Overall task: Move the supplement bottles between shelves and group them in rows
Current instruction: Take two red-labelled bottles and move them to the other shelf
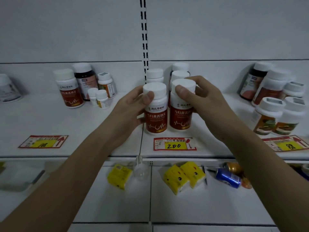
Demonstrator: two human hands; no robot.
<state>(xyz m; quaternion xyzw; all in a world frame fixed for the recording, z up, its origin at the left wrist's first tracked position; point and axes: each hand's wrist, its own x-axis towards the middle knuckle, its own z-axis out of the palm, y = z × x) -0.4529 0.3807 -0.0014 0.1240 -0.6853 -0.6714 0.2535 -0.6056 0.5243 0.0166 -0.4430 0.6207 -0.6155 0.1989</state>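
Two white supplement bottles with red labels stand side by side at the front of the middle shelf (117,148). My left hand (132,108) grips the left bottle (156,114) near its cap. My right hand (205,99) holds the right bottle (181,114) by its white cap. Behind them more white-capped bottles (155,75) stand in rows, partly hidden. A matching red-label bottle (69,91) stands to the left among a mixed group.
A dark bottle (86,81) and small bottles (100,97) sit left. Orange-label bottles (274,118) crowd the right. Price tags (174,144) lie on the shelf front. The lower shelf holds yellow packs (184,176) and a blue can (228,179).
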